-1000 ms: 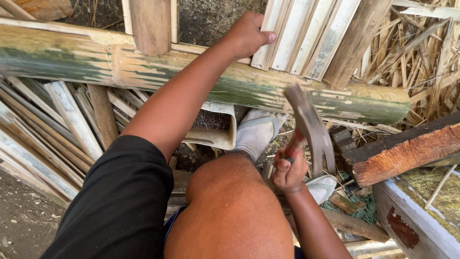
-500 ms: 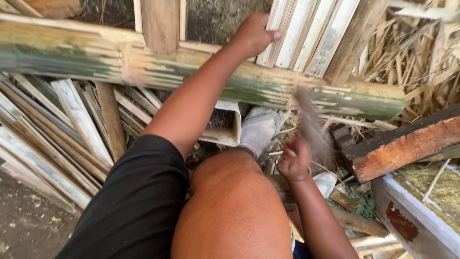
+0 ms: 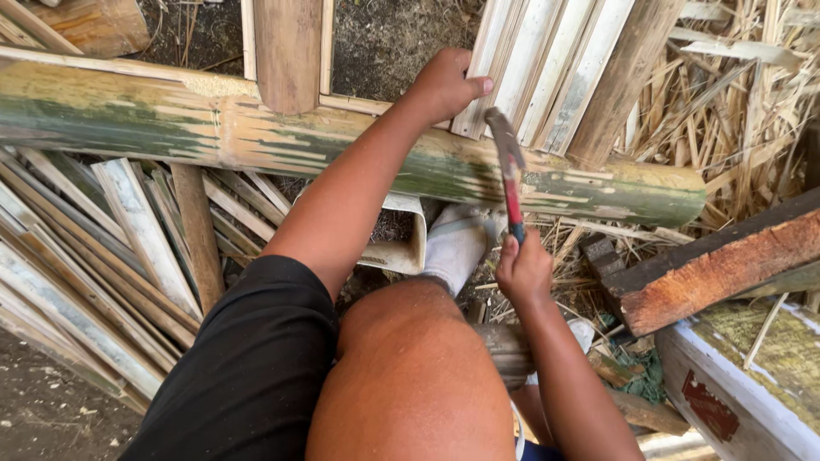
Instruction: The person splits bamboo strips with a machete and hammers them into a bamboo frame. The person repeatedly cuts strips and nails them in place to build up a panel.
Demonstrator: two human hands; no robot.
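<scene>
**op_remote:** Bamboo pole [image 3: 342, 149] is my landmark in the head view, the thick green one lying across the frame over a pile of split slats [image 3: 102, 248]. Left hand [image 3: 444, 85] sits just above the pole, fingers curled shut and pressed on the pale slats [image 3: 530, 60] that stand behind it, thumb sticking out to the right. Right hand [image 3: 523, 271] is below the pole, fingers wrapped tight round the red handle of a hammer [image 3: 508, 175], and the head sits right at the pole's top edge, just beside that left thumb.

**slatwatcher:** Can you see a nail?

**op_remote:** Nope, too small or hidden, can't tell. My worry is how close the thumb is to the hammer head. The pole is round and smooth, so a glancing hit could skid off toward the knuckles. Also the foot in the white shoe [image 3: 457, 243] is directly under the pole, so a slipped swing could land on it.

**slatwatcher:** And the slats?

**op_remote:** Thin and dry looking. I reckon a hard off-centre hit could split one.
</scene>
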